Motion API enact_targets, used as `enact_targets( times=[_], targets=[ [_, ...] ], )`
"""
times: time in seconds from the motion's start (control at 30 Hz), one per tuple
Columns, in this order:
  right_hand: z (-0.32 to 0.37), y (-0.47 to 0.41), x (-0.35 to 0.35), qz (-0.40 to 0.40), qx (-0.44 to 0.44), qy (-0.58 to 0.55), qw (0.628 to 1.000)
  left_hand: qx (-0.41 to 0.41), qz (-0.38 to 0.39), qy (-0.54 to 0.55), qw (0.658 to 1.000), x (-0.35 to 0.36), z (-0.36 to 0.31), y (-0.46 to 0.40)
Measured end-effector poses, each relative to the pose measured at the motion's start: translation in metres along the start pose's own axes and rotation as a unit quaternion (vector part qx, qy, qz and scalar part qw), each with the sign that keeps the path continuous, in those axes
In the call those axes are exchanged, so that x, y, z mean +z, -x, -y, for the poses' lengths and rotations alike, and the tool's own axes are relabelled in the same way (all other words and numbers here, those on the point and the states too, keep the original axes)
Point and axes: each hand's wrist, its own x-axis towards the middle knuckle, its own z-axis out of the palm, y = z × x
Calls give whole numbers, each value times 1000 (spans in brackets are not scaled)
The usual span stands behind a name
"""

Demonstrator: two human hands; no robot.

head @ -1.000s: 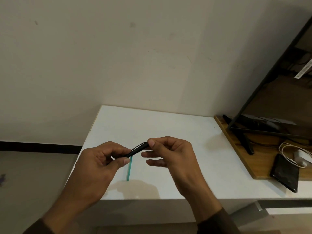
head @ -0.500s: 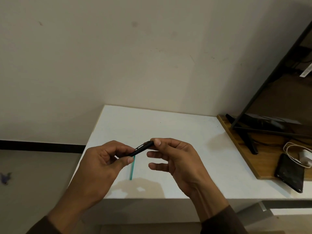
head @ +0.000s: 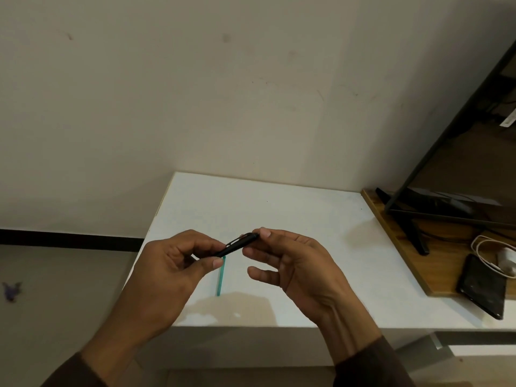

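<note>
A black pen (head: 238,244) with a clip is held in the air above the white table (head: 279,208). My left hand (head: 170,272) grips its lower end between thumb and curled fingers. My right hand (head: 296,266) pinches its upper end with thumb and forefinger, and the other fingers are loosely spread. A thin teal stick (head: 220,276), like a pen refill, lies on the table right under the hands, partly hidden by the pen.
To the right, a wooden board (head: 435,272) bears a black monitor stand (head: 413,224), a black phone (head: 481,286) and a white charger with cable (head: 502,256). The wall stands close behind the table. Floor lies to the left.
Both hands keep the pen; the right hand's lower fingers have spread out a little. The view has shifted slightly.
</note>
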Motion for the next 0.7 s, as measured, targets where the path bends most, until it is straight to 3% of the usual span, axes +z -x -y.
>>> enact_targets(
  times=[0.7],
  targets=[
    [2,0,0,27,-9,-5,1000,-4,-11,34,999,2,-2,1]
  ],
)
